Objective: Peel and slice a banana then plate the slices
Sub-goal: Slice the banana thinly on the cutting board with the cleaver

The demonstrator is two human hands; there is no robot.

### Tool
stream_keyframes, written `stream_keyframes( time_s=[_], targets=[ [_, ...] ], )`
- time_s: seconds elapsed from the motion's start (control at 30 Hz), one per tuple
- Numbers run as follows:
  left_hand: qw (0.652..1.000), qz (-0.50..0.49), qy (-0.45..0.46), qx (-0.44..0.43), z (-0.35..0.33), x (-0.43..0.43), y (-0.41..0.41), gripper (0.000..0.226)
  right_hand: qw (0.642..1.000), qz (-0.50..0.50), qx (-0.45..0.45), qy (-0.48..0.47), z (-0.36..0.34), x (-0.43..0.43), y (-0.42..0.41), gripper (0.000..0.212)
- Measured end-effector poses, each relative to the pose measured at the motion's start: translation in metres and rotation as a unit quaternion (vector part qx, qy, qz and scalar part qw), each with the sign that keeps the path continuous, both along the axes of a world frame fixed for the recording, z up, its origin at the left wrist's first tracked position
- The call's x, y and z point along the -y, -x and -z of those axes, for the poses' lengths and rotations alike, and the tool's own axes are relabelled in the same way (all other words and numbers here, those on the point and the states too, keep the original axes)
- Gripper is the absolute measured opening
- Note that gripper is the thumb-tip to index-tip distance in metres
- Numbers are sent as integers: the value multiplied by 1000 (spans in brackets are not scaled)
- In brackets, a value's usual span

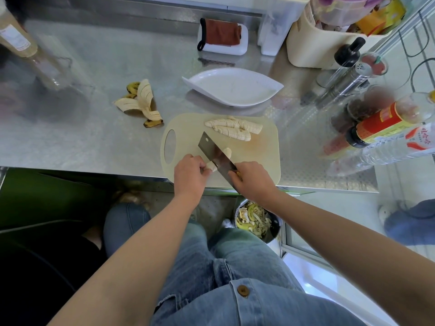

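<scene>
Steel worktop (pixel 94 142) carries a beige cutting board (pixel 263 156) at its near edge, with a white plate (pixel 233 88) just behind. Right hand (pixel 254 182): fingers wrapped round the cleaver (pixel 211 149) handle. Left hand (pixel 190 175): fingers pinch the banana stub (pixel 211 166) beside the blade. Slices (pixel 233 128) lie along the board's far side.

I'm working in a kitchen: steel counter (pixel 94 142) beyond my left hand (pixel 190 175), sauce bottles (pixel 381 123) and shakers (pixel 348 78) off right of my right hand (pixel 254 180).
</scene>
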State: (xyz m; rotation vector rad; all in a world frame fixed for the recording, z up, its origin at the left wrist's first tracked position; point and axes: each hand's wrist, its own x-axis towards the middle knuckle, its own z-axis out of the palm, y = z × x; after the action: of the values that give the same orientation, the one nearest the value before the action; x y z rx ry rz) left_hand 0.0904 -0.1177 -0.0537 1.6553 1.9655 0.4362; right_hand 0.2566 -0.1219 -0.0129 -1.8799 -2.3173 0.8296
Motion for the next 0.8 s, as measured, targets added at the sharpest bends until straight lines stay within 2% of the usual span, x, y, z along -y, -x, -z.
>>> stream_keyframes(
  time_s=[0.27,0.8],
  targets=[
    [1000,2,-4,-6,2,0,1,10,999,9,-39,-33,-5,-4,1,31],
    [1000,-4,-8,2,2,1,0,10,1000,1,0,4,1,0,5,29]
  ],
)
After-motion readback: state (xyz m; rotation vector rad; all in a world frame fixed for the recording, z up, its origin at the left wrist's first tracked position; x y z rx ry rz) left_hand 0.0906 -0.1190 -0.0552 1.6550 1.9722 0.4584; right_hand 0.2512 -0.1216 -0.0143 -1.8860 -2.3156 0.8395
